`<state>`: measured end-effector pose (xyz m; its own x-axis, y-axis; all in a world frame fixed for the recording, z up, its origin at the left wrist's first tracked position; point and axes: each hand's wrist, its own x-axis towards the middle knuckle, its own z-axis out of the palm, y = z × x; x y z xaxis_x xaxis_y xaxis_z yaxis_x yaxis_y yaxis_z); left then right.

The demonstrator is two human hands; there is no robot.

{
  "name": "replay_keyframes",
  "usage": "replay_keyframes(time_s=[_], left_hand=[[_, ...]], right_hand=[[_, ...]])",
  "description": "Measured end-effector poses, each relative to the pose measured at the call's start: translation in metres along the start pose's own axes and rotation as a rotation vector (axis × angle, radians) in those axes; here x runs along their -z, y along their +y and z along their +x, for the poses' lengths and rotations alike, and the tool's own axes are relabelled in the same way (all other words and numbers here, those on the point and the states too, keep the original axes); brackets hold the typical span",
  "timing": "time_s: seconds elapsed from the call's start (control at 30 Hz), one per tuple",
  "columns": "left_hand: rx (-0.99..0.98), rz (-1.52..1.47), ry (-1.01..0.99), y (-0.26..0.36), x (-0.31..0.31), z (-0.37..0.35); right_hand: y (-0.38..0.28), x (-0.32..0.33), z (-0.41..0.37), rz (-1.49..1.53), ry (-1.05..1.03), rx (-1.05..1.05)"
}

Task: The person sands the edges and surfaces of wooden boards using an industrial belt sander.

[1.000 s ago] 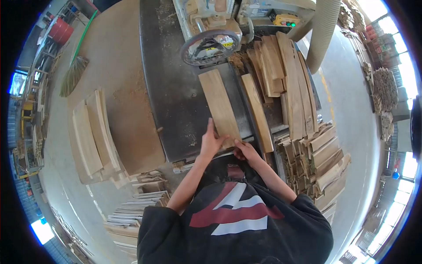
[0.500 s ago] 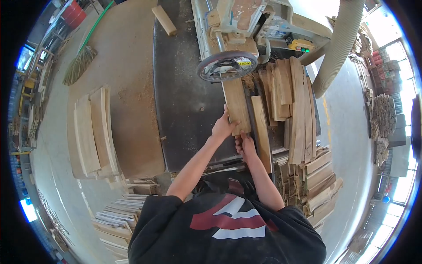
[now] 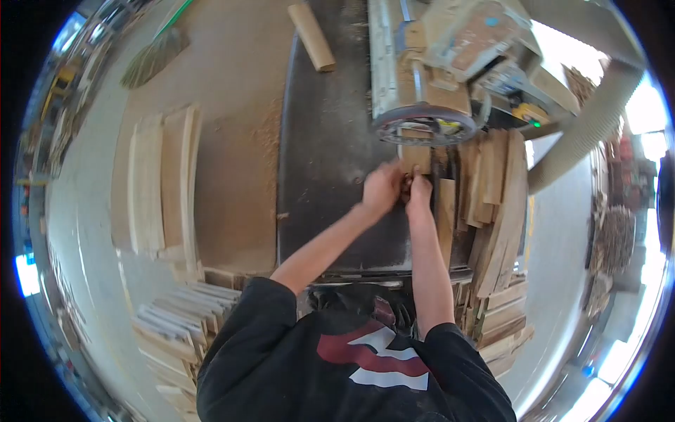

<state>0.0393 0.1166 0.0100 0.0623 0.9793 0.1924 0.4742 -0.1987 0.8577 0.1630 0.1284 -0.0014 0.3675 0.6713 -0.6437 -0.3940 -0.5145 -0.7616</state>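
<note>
A flat wooden board (image 3: 416, 156) lies lengthwise on the dark machine table (image 3: 323, 162). Its far part is hidden beneath the machine's handwheel (image 3: 425, 125). My right hand (image 3: 420, 190) grips the near end, its thumb on top and its fingers curled below. Close against it, at the board's left near corner, is my left hand (image 3: 382, 188), blurred by motion, with its fingers curled in toward the board. Just right of my right hand, a narrow wooden strip (image 3: 446, 218) lies on the table.
Several boards (image 3: 496, 190) are stacked right of the machine. More boards (image 3: 148, 190) lie on the brown side table (image 3: 232, 204) at left, near a straw broom (image 3: 156, 60). A wood block (image 3: 311, 36) rests farther up the dark table. A ribbed hose (image 3: 594, 137) hangs at right.
The board has slid forward under the handwheel, so less of it shows. Both hands have moved forward with it, and my view has shifted left.
</note>
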Motion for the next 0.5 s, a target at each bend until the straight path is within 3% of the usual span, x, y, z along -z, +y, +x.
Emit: replay_keyframes(time_s=[0.03,0.07,0.17,0.2,0.27,0.3,0.37,0.4,0.43,0.5], left_hand=[[-0.208,0.077,-0.133,0.007,0.01,-0.033],[-0.22,0.0,-0.132,0.006,0.012,-0.079],[-0.44,0.275,-0.532,-0.004,0.065,-0.164],[-0.349,0.331,-0.525,-0.007,0.092,-0.168],[-0.163,0.468,-0.453,-0.027,0.142,-0.165],[-0.066,0.548,-0.376,-0.039,0.164,-0.16],[-0.06,0.645,-0.156,-0.08,0.196,-0.15],[-0.023,0.67,-0.115,-0.092,0.214,-0.139],[0.012,0.696,-0.073,-0.1,0.226,-0.129],[0.048,0.774,0.035,-0.119,0.23,-0.098]], right_hand=[[0.01,-0.002,0.021,0.03,-0.002,0.066],[0.006,-0.001,0.025,0.0,-0.06,0.03],[-0.015,-0.015,0.029,-0.202,-0.073,0.065],[-0.017,-0.023,0.023,-0.205,-0.084,0.048],[-0.013,-0.03,0.008,-0.533,-0.076,0.428],[-0.001,-0.025,0.005,-0.531,-0.074,0.414],[0.014,-0.009,0.005,-0.678,-0.082,0.783],[0.013,-0.003,-0.014,-0.724,-0.085,0.76],[0.031,0.007,-0.012,-0.729,-0.06,0.932],[0.042,0.012,-0.032,-0.741,-0.056,1.081]])
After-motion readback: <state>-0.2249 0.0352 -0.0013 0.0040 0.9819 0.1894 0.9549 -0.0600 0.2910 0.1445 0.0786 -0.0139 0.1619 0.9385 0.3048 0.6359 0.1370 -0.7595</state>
